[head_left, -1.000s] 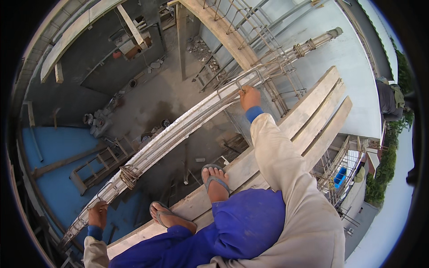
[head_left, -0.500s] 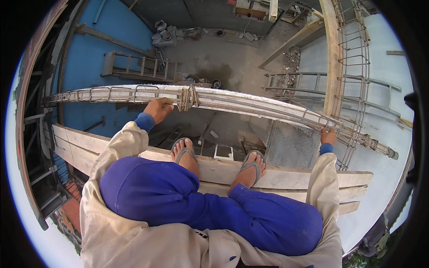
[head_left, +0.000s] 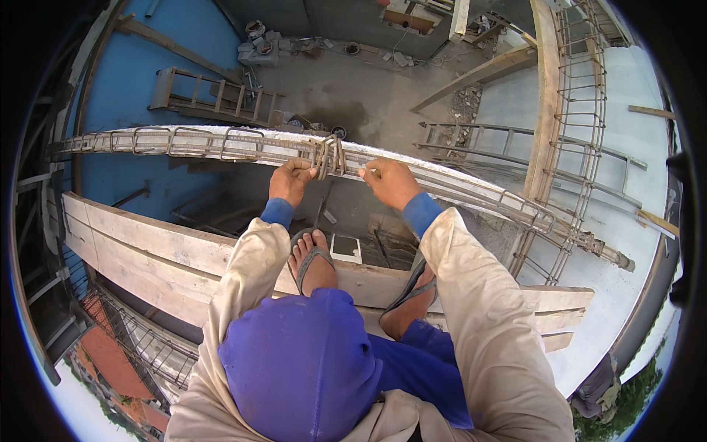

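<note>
A long cage of steel reinforcing bars spans the gap in front of me, along a white-topped beam. Near its middle several bent steel stirrups are bunched together. My left hand is closed in a pinch at the left side of this bunch, its fingertips against the stirrups. Just right of the bunch, my right hand has thumb and forefinger drawn together beside the lower bars; what they pinch, if anything, is hidden. More stirrups sit spread along the cage to the left.
My sandalled feet rest on wooden planks high above a concrete floor. At the right, an upright bar cage and a timber post cross the beam. Ladders lie below; a blue wall stands left.
My right hand has left the far right end of the cage and come to the middle. My left hand has shifted right against the bunched stirrups. I lean further forward.
</note>
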Available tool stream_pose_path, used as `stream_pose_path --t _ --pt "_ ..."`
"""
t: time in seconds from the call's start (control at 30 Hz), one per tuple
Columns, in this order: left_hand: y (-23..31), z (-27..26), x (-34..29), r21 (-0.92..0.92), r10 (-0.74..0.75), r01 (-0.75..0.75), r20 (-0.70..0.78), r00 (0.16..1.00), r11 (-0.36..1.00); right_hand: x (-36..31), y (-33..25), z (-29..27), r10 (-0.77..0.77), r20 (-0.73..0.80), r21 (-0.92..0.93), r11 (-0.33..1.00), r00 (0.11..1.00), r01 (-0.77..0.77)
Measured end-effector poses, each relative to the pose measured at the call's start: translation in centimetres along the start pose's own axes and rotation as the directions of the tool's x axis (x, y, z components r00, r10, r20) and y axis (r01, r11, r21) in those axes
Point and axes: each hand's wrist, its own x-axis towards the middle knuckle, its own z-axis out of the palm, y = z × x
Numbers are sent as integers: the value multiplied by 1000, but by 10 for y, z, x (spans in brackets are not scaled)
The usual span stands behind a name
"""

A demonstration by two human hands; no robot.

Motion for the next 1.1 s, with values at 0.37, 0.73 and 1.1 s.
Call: stream_pose_path --t 0.37,0.73,1.1 --pt "-7 -43 10 173 174 -123 -320 931 977 9 -34 57 250 -320 114 968 914 -225" --pt "14 -9 -10 667 692 -496 -41 721 556 -61 71 19 455 -665 317 890 592 -328" --pt "49 12 -29 782 342 -284 97 935 554 -62 91 10 349 -719 208 933 601 -292"
